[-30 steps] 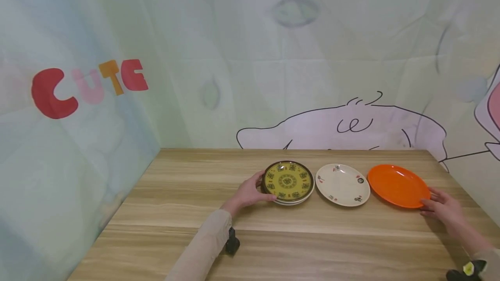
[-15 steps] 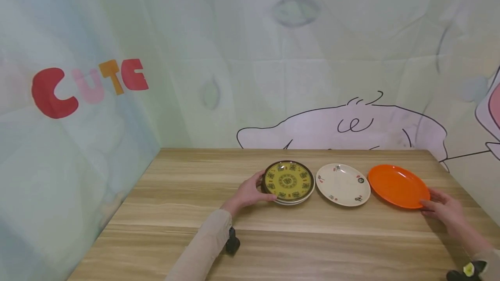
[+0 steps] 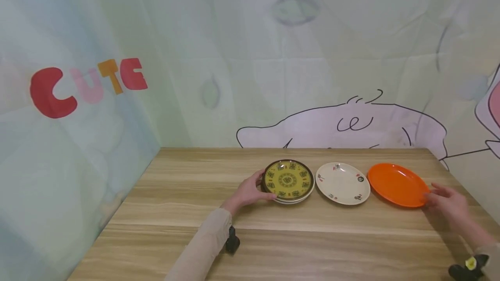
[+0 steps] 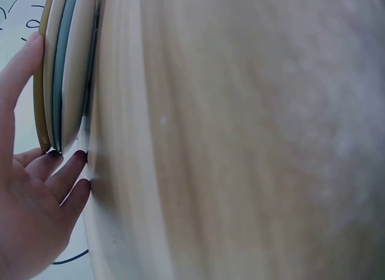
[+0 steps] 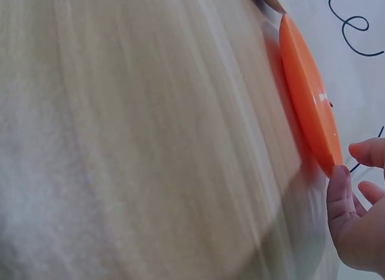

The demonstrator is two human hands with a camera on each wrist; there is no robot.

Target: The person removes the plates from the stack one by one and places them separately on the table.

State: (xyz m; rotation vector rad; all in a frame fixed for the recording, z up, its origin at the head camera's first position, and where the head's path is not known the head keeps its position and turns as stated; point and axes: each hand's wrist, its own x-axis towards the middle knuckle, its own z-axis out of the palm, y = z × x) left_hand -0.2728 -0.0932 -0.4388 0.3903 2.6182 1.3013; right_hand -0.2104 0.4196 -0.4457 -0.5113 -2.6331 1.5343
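Observation:
In the head view, a stack of plates (image 3: 298, 200) stands mid-table with a yellow-green, dark-rimmed patterned plate (image 3: 287, 180) on top. My left hand (image 3: 247, 192) holds the stack's left side, thumb at the near rim and fingers round the far side. The left wrist view shows that stack edge-on, with brown, cream and teal rims (image 4: 64, 69); the lower fingertips reach close to the table. An orange plate (image 3: 396, 185) lies flat at the right. My right hand (image 3: 449, 205) is at its right rim, fingers spread, one fingertip right at the edge in the right wrist view.
A white plate (image 3: 343, 184) with small printed motifs lies between the stack and the orange plate. All rest near the back of the wooden table (image 3: 297, 246). A printed cloth backdrop (image 3: 218, 64) rises behind and at the left.
My right thumb has come off the orange plate's rim and the hand has shifted slightly right. The left hand and all plates stay where they were.

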